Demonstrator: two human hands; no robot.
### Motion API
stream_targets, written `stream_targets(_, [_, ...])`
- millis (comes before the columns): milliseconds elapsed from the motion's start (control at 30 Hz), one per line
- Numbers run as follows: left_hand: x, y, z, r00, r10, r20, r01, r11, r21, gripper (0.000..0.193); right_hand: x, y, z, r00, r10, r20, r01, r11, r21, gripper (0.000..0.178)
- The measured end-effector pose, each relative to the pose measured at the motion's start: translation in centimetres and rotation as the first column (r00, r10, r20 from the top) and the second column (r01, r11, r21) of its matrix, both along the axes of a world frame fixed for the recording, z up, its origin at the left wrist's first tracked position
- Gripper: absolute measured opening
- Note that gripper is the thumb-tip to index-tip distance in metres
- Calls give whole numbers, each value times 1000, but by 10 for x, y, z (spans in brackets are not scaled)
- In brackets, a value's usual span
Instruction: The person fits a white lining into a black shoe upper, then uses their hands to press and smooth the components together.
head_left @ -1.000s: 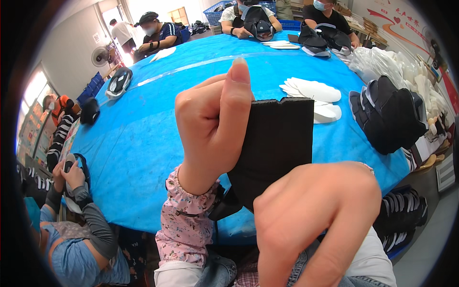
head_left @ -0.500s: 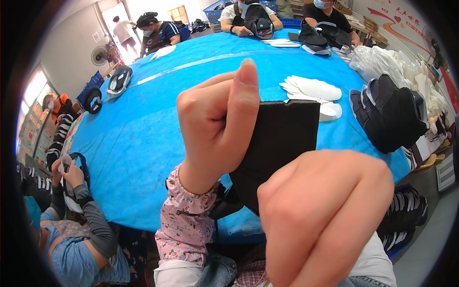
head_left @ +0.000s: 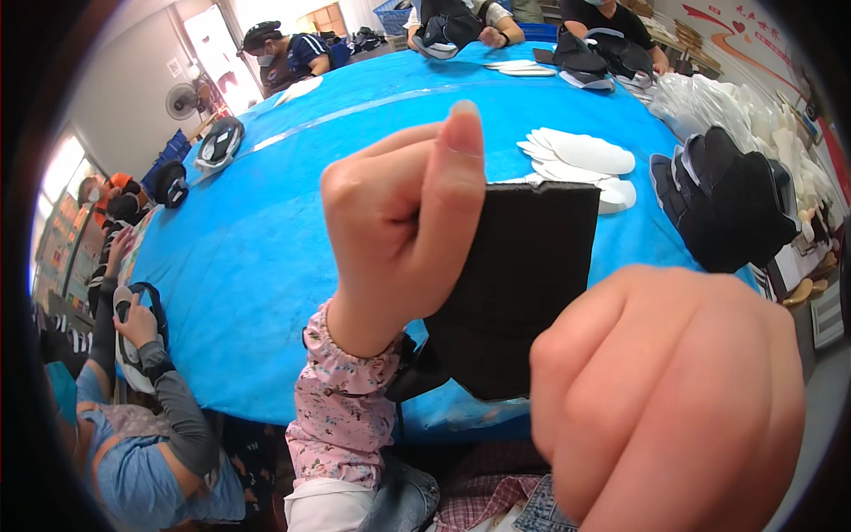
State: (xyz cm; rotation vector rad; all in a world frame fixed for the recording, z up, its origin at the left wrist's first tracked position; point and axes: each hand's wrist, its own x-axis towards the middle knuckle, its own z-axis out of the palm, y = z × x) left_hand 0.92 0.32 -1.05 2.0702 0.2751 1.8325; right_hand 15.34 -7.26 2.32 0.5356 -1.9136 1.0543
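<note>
In front of me my left hand [head_left: 399,213] is raised with curled fingers and the thumb pointing up. It grips the left side of a flat, dark black piece [head_left: 523,275] with a rough top edge, whose material I cannot make out. My right hand [head_left: 665,399], large and close, is closed beside that piece's lower right corner; its fingertips are turned away, so anything in them is hidden. Below the left wrist hangs a smaller black part [head_left: 418,372], and whether it joins the piece is unclear.
A blue-covered table [head_left: 239,293] spreads ahead. On it lie white insoles [head_left: 585,151], a stack of black shoe uppers [head_left: 722,204] at right and a black shoe [head_left: 219,144] at far left. A clear plastic bag [head_left: 700,106] sits at the right edge. Co-workers handle shoes around the table.
My right hand has moved right, uncovering more of the black piece's lower edge. My left hand and the piece stay nearly still. A co-worker across the table has lifted a shoe.
</note>
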Motion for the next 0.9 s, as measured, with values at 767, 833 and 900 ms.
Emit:
stream_targets(767, [0, -1, 7, 999, -3, -47, 6, 998, 68, 43, 10, 11, 6, 206, -973, -107, 976, 197, 88, 37])
stream_targets(833, [-5, 2, 4, 1000, 27, 1, -27, 998, 59, 42, 5, 28, -2, 162, -986, -27, 953, 150, 262, 37])
stream_targets(900, [-7, 2, 5, 999, 34, 11, -35, 998, 56, 42, 0, 32, -8, 202, -966, 163, 955, 231, 186, 40])
